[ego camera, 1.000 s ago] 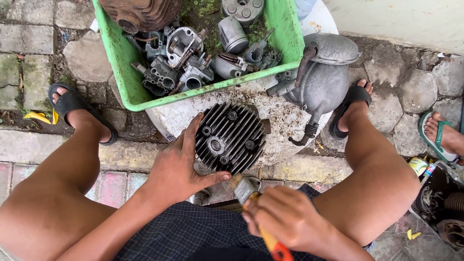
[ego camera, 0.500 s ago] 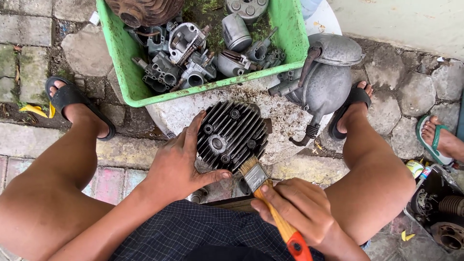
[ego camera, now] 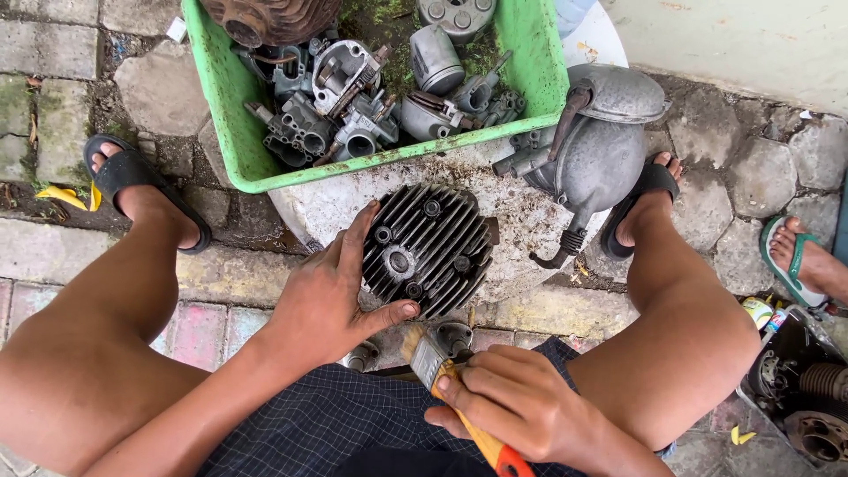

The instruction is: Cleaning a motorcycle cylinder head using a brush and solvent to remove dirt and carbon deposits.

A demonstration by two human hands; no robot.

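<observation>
**Brush drawn back off the finned head**

Half a second ago the bristles of the paintbrush (ego camera: 422, 347) lay on the lower edge of the finned cylinder head (ego camera: 427, 250); now they have pulled back toward the bottom of the frame and sit just below the head, near the left thumb and apart from the fins. Judging by this, one stroke across the fins has ended and the brush is between passes rather than set aside.

The right hand (ego camera: 521, 402), low and centre-right, is closed firmly around the brush's wooden handle, whose orange end pokes out at the bottom edge. The left hand (ego camera: 327, 300) is spread open against the left side of the head, fingers on its rim and thumb curled under its lower edge, steadying it without fully enclosing it. That hold looks unchanged from the earlier pictures.

The dark, round head lies flat in the middle of the frame on a pale, grimy round slab (ego camera: 521, 221). Above it, at upper centre, a green plastic tub (ego camera: 231, 132) holds grey carburettor bodies and other engine parts. A grey metal casing (ego camera: 601, 146) rests on the slab's right side. Another person's foot in a green sandal (ego camera: 799, 256) shows at the right edge.
</observation>
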